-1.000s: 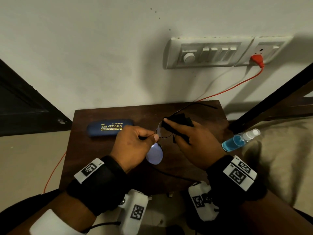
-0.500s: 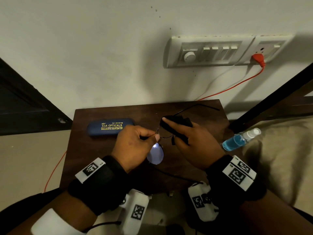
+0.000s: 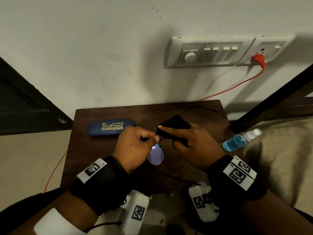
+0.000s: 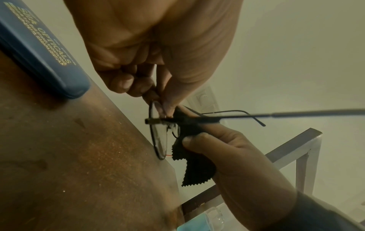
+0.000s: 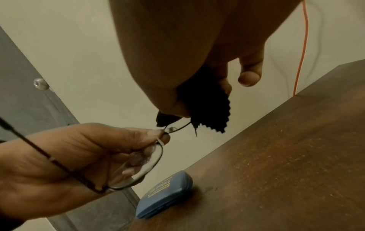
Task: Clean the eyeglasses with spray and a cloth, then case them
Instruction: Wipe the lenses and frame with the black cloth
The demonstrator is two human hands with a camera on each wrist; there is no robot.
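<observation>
Thin-rimmed eyeglasses [image 3: 155,156] [image 4: 159,137] [image 5: 138,168] hang above the dark wooden table [image 3: 94,155]. My left hand [image 3: 135,145] [image 4: 150,87] [image 5: 82,150] pinches the frame near the bridge. One lens is wrapped in a black cloth [image 3: 172,128] [image 4: 194,165] [image 5: 205,101], which my right hand [image 3: 191,145] [image 4: 223,150] [image 5: 187,75] grips between thumb and fingers. The other lens is bare. Both temple arms are unfolded. The closed blue eyeglass case [image 3: 111,127] [image 4: 39,50] [image 5: 164,197] lies on the table's far left.
A spray bottle of blue liquid [image 3: 240,140] lies on beige fabric right of the table. A switchboard [image 3: 220,51] with an orange plug [image 3: 258,59] and its cord is on the wall behind. A dark door [image 3: 20,102] stands to the left.
The right hand's thumb and cloth have shifted slightly over the covered lens. The left hand and glasses stay almost in place.
</observation>
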